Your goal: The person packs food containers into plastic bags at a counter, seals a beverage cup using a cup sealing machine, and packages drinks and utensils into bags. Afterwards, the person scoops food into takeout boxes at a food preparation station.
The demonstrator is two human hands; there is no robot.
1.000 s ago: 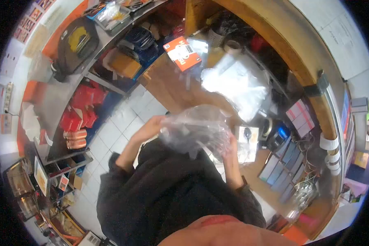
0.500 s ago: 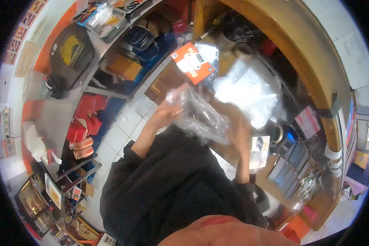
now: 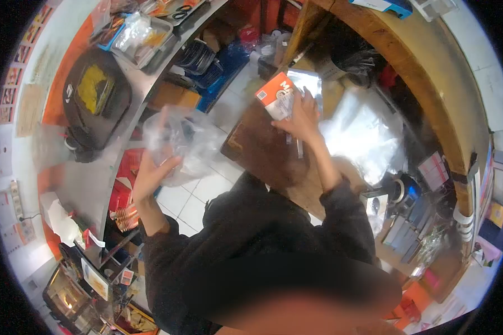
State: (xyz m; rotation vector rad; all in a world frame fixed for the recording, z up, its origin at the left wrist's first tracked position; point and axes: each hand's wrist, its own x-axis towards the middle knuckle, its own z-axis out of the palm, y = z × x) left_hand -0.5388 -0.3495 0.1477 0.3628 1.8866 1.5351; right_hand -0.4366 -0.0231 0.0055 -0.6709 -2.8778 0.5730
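My left hand (image 3: 153, 174) is closed around a clear plastic bag (image 3: 193, 142), held out to the left above the white floor tiles. The bag is puffed and crumpled, and part of its outline is blurred. My right hand (image 3: 300, 120) grips an orange and white printed box (image 3: 275, 96), with the fingers over its right side and the thumb near its lower edge. Part of the box's print is hidden by the fingers. Just behind the box shows a silvery packet (image 3: 309, 82). Below it is a brown tabletop (image 3: 257, 145).
Shiny clear plastic sheets or bags (image 3: 363, 137) are piled right of my right forearm. A grey counter (image 3: 89, 181) runs along the left, carrying a black lidded appliance (image 3: 98, 92) and a plastic tub (image 3: 142, 39). Red packets (image 3: 126, 178) sit on the shelf below.
My left hand has carried the plastic bag left, away from the table. My right hand has moved up from the table's right side onto the orange and white box. The view has shifted slightly.
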